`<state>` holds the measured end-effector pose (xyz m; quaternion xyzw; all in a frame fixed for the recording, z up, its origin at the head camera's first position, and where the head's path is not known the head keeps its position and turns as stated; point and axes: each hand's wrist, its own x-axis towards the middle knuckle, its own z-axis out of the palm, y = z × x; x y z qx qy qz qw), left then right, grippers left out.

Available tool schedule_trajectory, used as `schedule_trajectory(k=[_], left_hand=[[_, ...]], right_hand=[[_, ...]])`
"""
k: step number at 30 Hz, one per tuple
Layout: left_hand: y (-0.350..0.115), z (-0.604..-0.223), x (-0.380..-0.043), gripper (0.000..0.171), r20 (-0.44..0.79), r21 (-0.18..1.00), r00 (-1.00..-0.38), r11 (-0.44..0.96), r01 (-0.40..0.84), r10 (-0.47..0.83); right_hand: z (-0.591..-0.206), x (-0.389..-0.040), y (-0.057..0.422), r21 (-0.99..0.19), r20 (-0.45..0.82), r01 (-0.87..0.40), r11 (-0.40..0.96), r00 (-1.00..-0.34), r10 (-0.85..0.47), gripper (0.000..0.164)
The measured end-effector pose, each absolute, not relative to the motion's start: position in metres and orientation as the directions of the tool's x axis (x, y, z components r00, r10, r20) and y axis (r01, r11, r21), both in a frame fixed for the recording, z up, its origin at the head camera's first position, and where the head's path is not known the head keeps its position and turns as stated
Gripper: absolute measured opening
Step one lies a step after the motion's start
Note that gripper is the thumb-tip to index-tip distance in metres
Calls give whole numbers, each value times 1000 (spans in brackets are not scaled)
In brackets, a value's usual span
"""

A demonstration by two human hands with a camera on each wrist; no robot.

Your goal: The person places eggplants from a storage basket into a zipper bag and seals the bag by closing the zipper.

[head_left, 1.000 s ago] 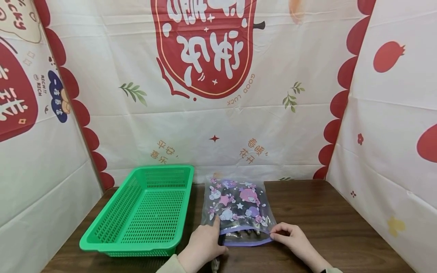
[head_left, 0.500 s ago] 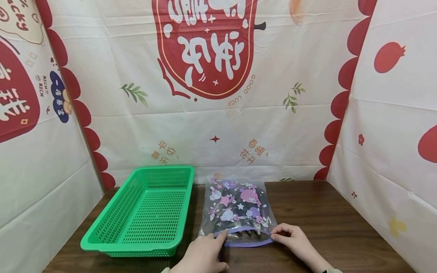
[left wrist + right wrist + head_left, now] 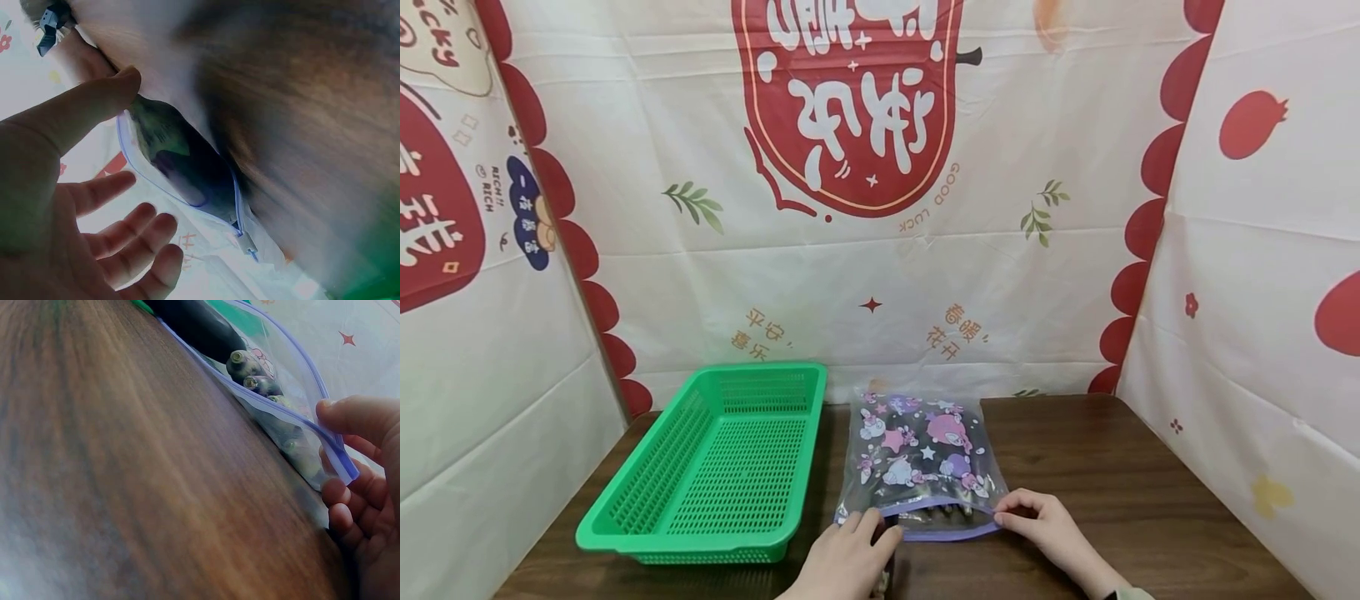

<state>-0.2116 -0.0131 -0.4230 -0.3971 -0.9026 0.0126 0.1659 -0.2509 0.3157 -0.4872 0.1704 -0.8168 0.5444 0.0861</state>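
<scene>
A clear zip bag [image 3: 928,454] with pink and purple cartoon prints lies flat, its purple-edged mouth parted toward me. My right hand [image 3: 1045,529] pinches the right corner of that mouth between thumb and fingers. Over the left corner is my left hand [image 3: 846,558], with its thumb apart from loosely bent fingers. In the left wrist view, a dark eggplant [image 3: 194,169] lies at the mouth, beside the thumb. The right wrist view shows a glossy dark eggplant [image 3: 200,328] at the opening and several eggplant stem ends [image 3: 253,382] inside the bag. My left hand hides part of the mouth.
To the left of the bag stands a green perforated basket [image 3: 737,475]. Both rest on a dark wooden table [image 3: 1105,467]. Printed white cloth walls [image 3: 872,258] close off the back and sides.
My left hand's index finger pointed forward over the bag. The hand has drawn back toward me, and its fingers now lie by the left corner of the mouth. My right hand stays put.
</scene>
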Motion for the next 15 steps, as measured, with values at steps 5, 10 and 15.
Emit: schedule_trajectory(k=[5, 10, 15], left_hand=[[-10, -424, -215, 81, 262, -170, -658, 705, 688, 706], [-8, -424, -221, 86, 222, -146, -696, 729, 669, 683], [-7, -423, -227, 83, 221, -119, -706, 737, 665, 673]], right_hand=[[-487, -250, 315, -869, 310, -357, 343, -932, -186, 4], [-485, -249, 314, -875, 284, -330, 355, -942, -176, 4], [-484, -249, 314, -876, 273, -317, 364, -947, -168, 3]])
